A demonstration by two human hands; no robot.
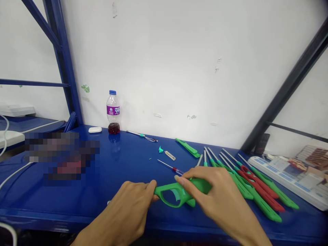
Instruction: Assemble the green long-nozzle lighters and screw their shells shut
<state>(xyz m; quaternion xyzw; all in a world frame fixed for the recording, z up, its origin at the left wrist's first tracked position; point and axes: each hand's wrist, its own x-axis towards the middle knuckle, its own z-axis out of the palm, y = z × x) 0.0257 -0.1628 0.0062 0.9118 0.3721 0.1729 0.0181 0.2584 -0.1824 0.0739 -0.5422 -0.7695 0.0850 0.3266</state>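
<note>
Working remotely, I held the green casing point(183, 195) over the near side of the blue table point(123, 160), between both hands: the left hand point(133, 203) grasped its narrow end, the right hand point(215, 189) its wide end. In my judgement, light and equal pressure was best, sparing the thin loop point(176, 206). On the bottle point(112, 118), the purple label point(110, 110) carried white characters, the first perhaps 芬.

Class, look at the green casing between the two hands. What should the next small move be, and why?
Perhaps turn the green casing slightly to inspect both ends: the left hand covers its narrow end, the right hand partly hides its wider end, and a small teal piece lies loose on the blue table, so checking for missing parts seems sensible.
</note>
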